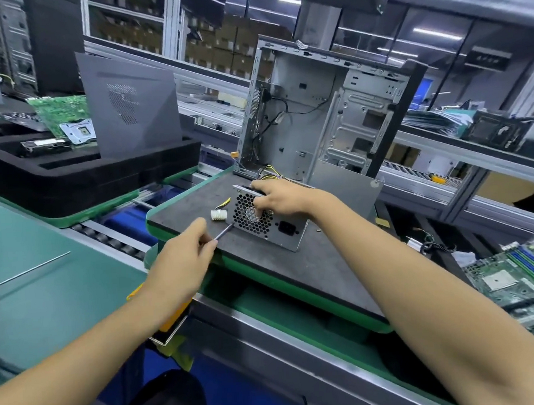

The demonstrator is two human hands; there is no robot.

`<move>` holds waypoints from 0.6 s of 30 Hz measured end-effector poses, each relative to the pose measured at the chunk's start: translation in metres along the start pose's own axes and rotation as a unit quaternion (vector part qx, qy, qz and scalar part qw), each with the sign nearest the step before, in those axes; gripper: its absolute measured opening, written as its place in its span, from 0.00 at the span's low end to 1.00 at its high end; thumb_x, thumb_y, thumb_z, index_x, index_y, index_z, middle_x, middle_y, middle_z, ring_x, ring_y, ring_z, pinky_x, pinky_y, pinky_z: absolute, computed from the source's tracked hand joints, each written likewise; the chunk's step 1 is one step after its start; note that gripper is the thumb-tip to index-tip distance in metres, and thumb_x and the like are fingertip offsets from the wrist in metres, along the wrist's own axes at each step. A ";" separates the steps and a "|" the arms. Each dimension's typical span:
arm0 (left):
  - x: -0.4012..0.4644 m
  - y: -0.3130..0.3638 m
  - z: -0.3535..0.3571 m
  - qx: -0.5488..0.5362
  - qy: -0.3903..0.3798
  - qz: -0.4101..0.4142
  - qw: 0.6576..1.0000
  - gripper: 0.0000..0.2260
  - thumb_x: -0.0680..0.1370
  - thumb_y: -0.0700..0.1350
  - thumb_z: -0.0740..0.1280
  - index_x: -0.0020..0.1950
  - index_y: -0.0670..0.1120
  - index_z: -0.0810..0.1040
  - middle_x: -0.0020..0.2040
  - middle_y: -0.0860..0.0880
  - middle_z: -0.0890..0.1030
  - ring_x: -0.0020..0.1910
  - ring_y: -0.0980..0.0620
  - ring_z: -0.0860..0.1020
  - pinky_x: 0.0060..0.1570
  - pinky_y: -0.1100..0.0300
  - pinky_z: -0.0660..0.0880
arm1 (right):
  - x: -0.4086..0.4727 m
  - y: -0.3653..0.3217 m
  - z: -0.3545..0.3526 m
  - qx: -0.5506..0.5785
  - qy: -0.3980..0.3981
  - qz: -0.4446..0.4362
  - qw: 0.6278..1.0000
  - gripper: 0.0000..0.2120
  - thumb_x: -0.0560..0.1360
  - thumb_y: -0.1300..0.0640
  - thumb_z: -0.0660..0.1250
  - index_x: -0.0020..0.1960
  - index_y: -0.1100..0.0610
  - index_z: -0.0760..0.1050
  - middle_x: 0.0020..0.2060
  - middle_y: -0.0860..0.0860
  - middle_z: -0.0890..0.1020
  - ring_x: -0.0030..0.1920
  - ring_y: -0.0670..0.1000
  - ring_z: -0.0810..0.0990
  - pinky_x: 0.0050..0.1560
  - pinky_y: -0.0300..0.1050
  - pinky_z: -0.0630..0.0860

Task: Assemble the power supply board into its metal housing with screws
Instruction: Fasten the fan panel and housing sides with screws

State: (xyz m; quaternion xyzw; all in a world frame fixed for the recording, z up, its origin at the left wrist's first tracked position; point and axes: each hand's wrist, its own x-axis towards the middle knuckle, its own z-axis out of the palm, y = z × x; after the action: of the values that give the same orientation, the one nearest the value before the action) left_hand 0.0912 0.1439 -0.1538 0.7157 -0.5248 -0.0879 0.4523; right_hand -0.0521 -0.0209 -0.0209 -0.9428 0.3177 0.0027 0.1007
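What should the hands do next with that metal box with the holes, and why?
Probably press the screwdriver tip into the lower left corner of the power supply and turn. The left hand pinches the shaft, its tip already at that corner beside the fan grille, while the right hand grips the top to steady the unit.

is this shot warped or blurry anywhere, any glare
Head view: strong wide-angle warp, with the shelf rails and conveyor edges bowing and both forearms stretched toward the corners; sharpest around the power supply, the left hand holding the screwdriver, and the right hand; the far right edge smears; ceiling strip lights reflect brightly in the glass behind the computer case; shadows are soft.
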 end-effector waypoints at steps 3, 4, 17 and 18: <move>-0.017 0.008 -0.001 0.290 0.001 0.211 0.934 0.19 0.69 0.31 0.74 0.54 0.45 0.73 0.42 0.47 0.69 0.26 0.42 0.68 0.21 0.58 0.55 | 0.001 0.000 0.000 0.003 0.000 0.004 1.000 0.07 0.80 0.59 0.64 0.44 0.51 0.69 0.53 0.58 0.84 0.54 0.60 0.80 0.57 0.56 0.75; -0.022 0.011 -0.004 0.322 -0.011 0.235 0.917 0.24 0.62 0.28 0.76 0.53 0.43 0.76 0.41 0.45 0.69 0.25 0.43 0.66 0.21 0.60 0.50 | 0.001 0.000 0.002 0.005 0.003 0.003 1.000 0.07 0.80 0.58 0.63 0.44 0.50 0.70 0.52 0.57 0.84 0.54 0.60 0.80 0.57 0.56 0.75; -0.014 0.006 -0.016 0.176 0.036 0.139 0.974 0.10 0.82 0.53 0.62 0.46 0.55 0.62 0.40 0.55 0.74 0.32 0.48 0.76 0.28 0.56 0.68 | -0.060 0.116 0.015 -0.100 0.141 0.086 0.981 0.10 0.72 0.64 0.67 0.44 0.50 0.71 0.39 0.46 0.75 0.47 0.55 0.76 0.45 0.50 0.72; -0.016 0.007 -0.016 0.158 0.034 0.139 0.977 0.10 0.82 0.54 0.63 0.46 0.55 0.63 0.40 0.56 0.75 0.33 0.50 0.77 0.29 0.56 0.68 | -0.061 0.123 0.024 -0.135 0.113 0.082 0.981 0.08 0.72 0.61 0.69 0.46 0.51 0.72 0.41 0.46 0.75 0.50 0.55 0.75 0.48 0.51 0.73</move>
State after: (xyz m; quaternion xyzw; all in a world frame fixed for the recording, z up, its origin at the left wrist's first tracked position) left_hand 0.0891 0.1656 -0.1447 0.7012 -0.6106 0.0841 0.3585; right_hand -0.1730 -0.0751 -0.0635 -0.9126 0.4001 -0.0530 -0.0646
